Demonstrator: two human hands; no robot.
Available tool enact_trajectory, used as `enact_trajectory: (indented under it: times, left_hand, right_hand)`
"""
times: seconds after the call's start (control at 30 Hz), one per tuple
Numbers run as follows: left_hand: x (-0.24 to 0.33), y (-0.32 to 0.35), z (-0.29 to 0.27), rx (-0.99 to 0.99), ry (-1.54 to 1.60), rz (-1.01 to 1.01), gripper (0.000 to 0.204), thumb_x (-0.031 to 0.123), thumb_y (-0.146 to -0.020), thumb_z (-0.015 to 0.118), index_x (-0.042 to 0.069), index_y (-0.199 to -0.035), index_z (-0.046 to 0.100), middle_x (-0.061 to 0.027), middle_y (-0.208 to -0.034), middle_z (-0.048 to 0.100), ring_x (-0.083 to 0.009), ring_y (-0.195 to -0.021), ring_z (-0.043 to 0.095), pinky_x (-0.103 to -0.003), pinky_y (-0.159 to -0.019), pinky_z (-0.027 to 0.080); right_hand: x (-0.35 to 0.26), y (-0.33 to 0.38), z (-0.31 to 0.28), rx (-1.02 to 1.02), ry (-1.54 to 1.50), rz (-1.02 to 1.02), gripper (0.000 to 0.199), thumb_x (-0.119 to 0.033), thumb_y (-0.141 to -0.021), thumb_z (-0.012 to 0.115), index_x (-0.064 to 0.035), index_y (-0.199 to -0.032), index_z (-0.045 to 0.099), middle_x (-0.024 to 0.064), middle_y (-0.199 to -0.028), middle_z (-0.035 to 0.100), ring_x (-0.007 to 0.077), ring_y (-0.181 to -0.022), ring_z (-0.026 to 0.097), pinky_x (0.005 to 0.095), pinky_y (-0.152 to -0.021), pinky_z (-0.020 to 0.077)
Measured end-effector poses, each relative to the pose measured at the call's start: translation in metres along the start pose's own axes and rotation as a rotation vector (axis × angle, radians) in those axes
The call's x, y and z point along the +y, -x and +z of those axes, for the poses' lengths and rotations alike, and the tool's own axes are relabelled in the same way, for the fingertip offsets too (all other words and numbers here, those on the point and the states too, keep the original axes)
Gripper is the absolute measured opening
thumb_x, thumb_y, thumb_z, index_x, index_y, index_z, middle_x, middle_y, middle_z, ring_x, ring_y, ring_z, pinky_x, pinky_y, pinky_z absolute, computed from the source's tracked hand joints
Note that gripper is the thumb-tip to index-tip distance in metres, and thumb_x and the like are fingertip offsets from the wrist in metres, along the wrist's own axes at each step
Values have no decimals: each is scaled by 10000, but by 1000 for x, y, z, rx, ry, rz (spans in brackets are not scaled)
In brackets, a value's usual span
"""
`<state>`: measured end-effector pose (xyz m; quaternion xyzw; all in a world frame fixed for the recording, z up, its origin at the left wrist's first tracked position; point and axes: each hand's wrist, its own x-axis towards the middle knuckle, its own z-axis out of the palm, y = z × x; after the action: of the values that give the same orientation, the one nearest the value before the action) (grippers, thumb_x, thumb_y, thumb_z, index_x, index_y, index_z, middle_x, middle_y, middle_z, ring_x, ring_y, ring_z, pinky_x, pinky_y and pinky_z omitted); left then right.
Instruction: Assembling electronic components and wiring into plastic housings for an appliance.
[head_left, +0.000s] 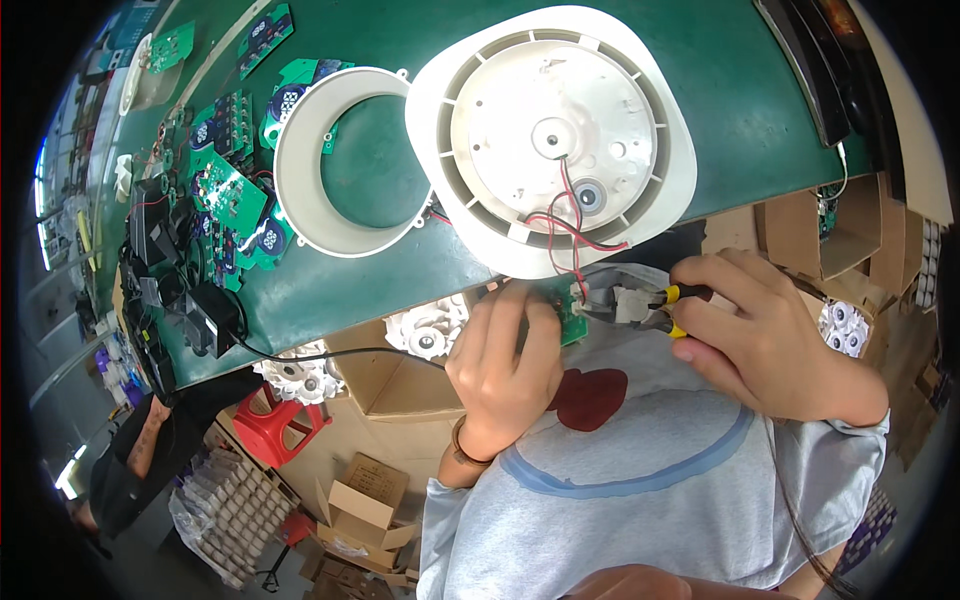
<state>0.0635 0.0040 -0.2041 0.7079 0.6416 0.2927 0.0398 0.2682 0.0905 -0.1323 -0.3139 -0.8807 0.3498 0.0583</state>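
Observation:
My left hand [506,350] is closed on the edge of a small green circuit board [573,322], held just in front of the table edge; the fingers hide part of it. My right hand [757,330] grips pliers [625,302] with yellow and black handles. Their jaws are at a small white connector [578,292] on the board; whether they pinch it I cannot tell. Thin red and black wires [574,232] run from the board up to a white round-cornered plastic housing [674,160], which lies on the table with its inside facing up.
A white plastic ring [300,215] stands left of the housing on the green table [760,130]. Circuit boards [235,195] and black adapters [210,318] are heaped farther left. Cardboard boxes [400,385] with white parts and a red stool [275,425] stand below. Another person's arm [148,437] shows at left.

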Motion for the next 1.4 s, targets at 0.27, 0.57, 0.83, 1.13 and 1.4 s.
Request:
enact_trajectory:
  times: [0.27,0.57,0.83,1.13,1.4]
  left_hand:
    - [4,5,3,12,-21,-29,150,-8,-640,596,-2,-789,594,-128,-881,617,-261,-711,614,-322,-603,528]
    - [13,1,-2,-8,290,-161,169,-37,-691,648,-52,-851,596,-140,-815,602,-264,-566,551,-309,-486,449]
    - [-19,-26,-42,-177,935,-212,237,-40,-741,667,-62,-970,611,-121,-755,638,-158,-608,595,-256,-567,453]
    - [-61,-66,-69,-253,1869,-229,595,48,-550,722,-74,-1109,559,-140,-996,636,-210,-889,611,-293,-844,452]
    - [-117,-97,-104,-1401,732,79,285,149,-818,669,-34,-1027,607,-98,-737,658,-167,-574,602,-295,-498,450]
  right_hand:
    - [-1,1,3,-15,-24,3,203,-145,-752,688,-64,-881,553,122,-952,531,278,-708,538,371,-631,458]
    - [3,0,8,269,356,-127,191,-145,-735,689,-60,-832,549,138,-1035,547,300,-753,555,378,-662,463]
    - [22,9,-12,-37,-521,-3,152,-117,-824,634,15,-851,565,173,-1018,581,341,-769,581,369,-692,475]
    - [14,7,-1,256,-65,108,122,-86,-820,615,22,-859,572,176,-1011,591,367,-772,584,393,-667,475]
    - [31,30,-4,306,-155,181,134,-74,-833,574,56,-831,542,186,-1012,587,363,-776,569,352,-690,460]
